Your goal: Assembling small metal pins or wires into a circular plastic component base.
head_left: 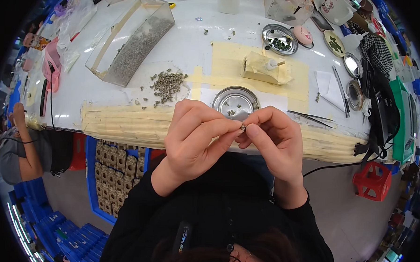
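My left hand (pixel 198 135) and my right hand (pixel 277 141) meet over the near edge of the table. Between their pinched fingertips is a tiny grey-brown piece (pixel 243 127), held by both at once; its exact kind is too small to make out. Just beyond the fingers stands a round metal dish (pixel 236 89) with a few similar small pieces in it. Left of the dish lies a loose pile of small grey-green pieces (pixel 168 85). A pair of tweezers (pixel 311 118) rests to the right of my right hand.
A clear box of grey bits (pixel 138 48) stands at the back left. Behind the dish sits a tape-covered block (pixel 264 70) with a small nozzle. Metal tins (pixel 279 39) crowd the right. Below left is a blue crate (pixel 92 191); a red stool (pixel 373 180) stands right. Another person (pixel 19 155) is at far left.
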Available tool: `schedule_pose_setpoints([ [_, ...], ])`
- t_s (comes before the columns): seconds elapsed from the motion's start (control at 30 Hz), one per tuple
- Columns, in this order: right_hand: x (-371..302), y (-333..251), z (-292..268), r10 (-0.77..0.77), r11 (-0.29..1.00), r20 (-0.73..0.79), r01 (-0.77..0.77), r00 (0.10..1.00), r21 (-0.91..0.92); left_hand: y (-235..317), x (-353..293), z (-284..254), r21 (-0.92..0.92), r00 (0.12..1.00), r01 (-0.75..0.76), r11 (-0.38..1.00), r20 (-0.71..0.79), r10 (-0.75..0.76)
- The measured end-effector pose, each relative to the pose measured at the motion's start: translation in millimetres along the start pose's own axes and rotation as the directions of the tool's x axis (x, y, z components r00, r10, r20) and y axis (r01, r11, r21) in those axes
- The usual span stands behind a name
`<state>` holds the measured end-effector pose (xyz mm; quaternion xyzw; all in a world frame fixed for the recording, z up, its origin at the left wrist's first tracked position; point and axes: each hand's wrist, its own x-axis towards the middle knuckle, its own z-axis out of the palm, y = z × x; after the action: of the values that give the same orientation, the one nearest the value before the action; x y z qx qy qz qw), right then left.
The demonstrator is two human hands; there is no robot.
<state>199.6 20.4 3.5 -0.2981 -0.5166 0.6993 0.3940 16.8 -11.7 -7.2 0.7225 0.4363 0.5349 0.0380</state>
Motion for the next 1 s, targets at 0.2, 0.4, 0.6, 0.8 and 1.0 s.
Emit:
schedule_pose_setpoints([
  [0.2,5,10,2,-0.287,0.921,-0.079,0.252,0.955,-0.297,-1,3,3,0.04,1.0,0.006,0.999,-0.008,-0.005],
  [0.4,6,15,1,-0.325,0.901,-0.072,0.286,0.943,-0.327,1,2,4,0.051,1.0,0.004,0.999,-0.015,-0.004],
  [0.6,5,14,1,-0.329,0.895,-0.072,0.286,0.942,-0.343,2,0,7,0.042,0.999,0.005,0.999,-0.035,-0.004],
  [0.8,4,17,2,-0.355,0.875,-0.083,0.299,0.931,-0.38,1,-1,8,0.029,0.999,0.025,0.999,-0.034,-0.024],
  [1.0,1,15,5,-0.333,0.883,-0.107,0.27,0.937,-0.383,2,-2,9,0.017,0.998,0.035,0.999,-0.045,-0.034],
])
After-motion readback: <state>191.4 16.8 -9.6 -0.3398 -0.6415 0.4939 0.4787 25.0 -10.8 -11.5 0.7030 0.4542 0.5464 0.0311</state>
